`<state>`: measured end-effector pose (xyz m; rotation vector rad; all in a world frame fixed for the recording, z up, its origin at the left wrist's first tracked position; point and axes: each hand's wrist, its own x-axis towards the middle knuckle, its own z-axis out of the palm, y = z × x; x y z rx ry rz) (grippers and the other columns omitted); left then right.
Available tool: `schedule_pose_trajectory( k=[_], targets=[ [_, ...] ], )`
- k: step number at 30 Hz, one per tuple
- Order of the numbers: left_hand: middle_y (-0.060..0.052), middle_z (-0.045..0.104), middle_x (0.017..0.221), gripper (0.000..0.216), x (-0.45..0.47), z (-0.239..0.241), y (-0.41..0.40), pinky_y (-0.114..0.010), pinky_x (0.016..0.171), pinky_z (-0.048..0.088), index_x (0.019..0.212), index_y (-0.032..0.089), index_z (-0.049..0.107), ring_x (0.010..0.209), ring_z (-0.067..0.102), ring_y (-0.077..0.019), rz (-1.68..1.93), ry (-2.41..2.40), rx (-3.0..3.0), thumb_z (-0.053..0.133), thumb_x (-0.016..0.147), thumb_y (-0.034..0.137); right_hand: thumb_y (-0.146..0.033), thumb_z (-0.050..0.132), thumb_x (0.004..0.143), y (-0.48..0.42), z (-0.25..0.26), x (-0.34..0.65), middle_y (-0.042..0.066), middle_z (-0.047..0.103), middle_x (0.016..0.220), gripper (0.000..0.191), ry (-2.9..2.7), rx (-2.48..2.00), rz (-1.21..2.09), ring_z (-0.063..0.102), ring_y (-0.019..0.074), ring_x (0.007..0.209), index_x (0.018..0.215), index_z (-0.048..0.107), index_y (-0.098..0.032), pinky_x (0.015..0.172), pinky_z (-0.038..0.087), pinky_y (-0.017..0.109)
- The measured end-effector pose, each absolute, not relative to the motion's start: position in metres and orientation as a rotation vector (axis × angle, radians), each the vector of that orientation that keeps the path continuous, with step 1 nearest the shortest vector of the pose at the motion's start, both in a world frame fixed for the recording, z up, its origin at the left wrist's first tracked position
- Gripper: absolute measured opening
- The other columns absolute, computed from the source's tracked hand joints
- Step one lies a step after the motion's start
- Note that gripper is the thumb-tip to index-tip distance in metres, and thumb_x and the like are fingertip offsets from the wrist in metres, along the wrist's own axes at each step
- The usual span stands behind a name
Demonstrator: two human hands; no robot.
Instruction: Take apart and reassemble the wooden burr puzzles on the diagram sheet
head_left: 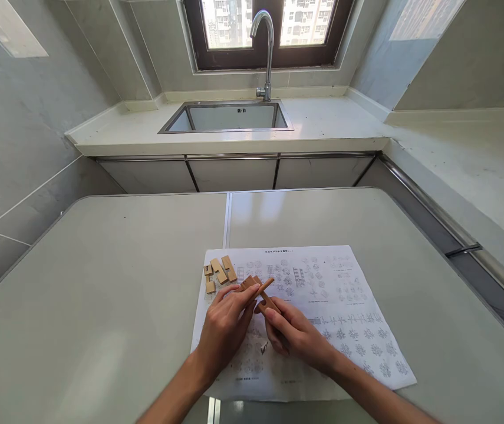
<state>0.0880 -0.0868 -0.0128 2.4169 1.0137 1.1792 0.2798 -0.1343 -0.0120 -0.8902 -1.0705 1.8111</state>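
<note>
Tabletop [101,282] sheet [344,306] centred; hands join wooden pieces [258,291].

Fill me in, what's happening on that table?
A person's left hand and right hand together hold a few interlocked wooden sticks over a printed diagram sheet on the table. More loose wooden pieces lie on the sheet's far left corner. A sink sits beyond.

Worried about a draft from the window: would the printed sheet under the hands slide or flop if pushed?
The printed sheet looks thin, so probably floppy and light. On the glossy table it would likely slide easily, though both hands seem to rest on it.
</note>
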Motion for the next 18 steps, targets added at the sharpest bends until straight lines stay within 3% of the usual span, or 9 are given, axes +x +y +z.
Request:
schedule_pose_trajectory(
  k=[4, 8, 12, 16, 18],
  targets=[
    [-0.007, 0.079, 0.118, 0.058, 0.087, -0.009, -0.092, -0.043, 0.098, 0.062, 0.155, 0.031, 0.045, 0.108, 0.077, -0.0240, 1.158, 1.047, 2.229, 0.066, 0.103, 0.016, -0.052, 0.058, 0.108, -0.131, -0.006, 0.287, -0.010, 0.047, 0.057, 0.033, -0.910, -0.828, 1.896, 0.033, 0.0079, 0.046, 0.101, 0.058, -0.019, 0.048, 0.030, 0.024],
    [-0.009, 0.069, 0.126, 0.057, 0.086, -0.003, -0.097, -0.041, 0.093, 0.063, 0.159, 0.033, 0.031, 0.100, 0.073, -0.0204, 1.179, 0.965, 1.802, 0.058, 0.108, 0.032, -0.044, 0.063, 0.104, -0.126, 0.004, 0.297, -0.012, 0.035, 0.049, 0.028, -0.682, -0.715, 2.000, 0.020, 0.0068, 0.043, 0.097, 0.063, -0.017, 0.045, 0.019, 0.023],
    [-0.011, 0.065, 0.135, 0.040, 0.083, 0.008, -0.093, -0.045, 0.104, 0.057, 0.148, 0.031, 0.050, 0.116, 0.068, -0.0244, 1.118, 0.929, 1.484, 0.047, 0.112, 0.049, -0.039, 0.066, 0.100, -0.128, 0.013, 0.295, -0.015, 0.027, 0.045, 0.024, -0.465, -0.555, 2.168, 0.013, 0.0063, 0.041, 0.090, 0.064, -0.017, 0.045, 0.018, 0.022],
    [-0.015, 0.069, 0.135, 0.059, 0.078, 0.017, -0.091, -0.050, 0.116, 0.045, 0.138, 0.023, 0.067, 0.134, 0.060, -0.0345, 0.949, 0.779, 1.389, 0.053, 0.103, 0.070, -0.039, 0.069, 0.096, -0.137, 0.017, 0.274, -0.017, 0.025, 0.042, 0.023, -0.287, -0.339, 2.359, 0.009, 0.0067, 0.037, 0.091, 0.062, -0.018, 0.043, 0.020, 0.021],
    [-0.015, 0.073, 0.127, 0.059, 0.078, 0.016, -0.093, -0.049, 0.115, 0.045, 0.124, 0.021, 0.073, 0.130, 0.062, -0.0346, 0.949, 0.688, 1.278, 0.058, 0.099, 0.073, -0.044, 0.070, 0.094, -0.140, 0.019, 0.260, -0.017, 0.025, 0.040, 0.027, -0.261, -0.269, 2.442, 0.007, 0.0076, 0.036, 0.088, 0.058, -0.020, 0.042, 0.019, 0.021]
  ],
)
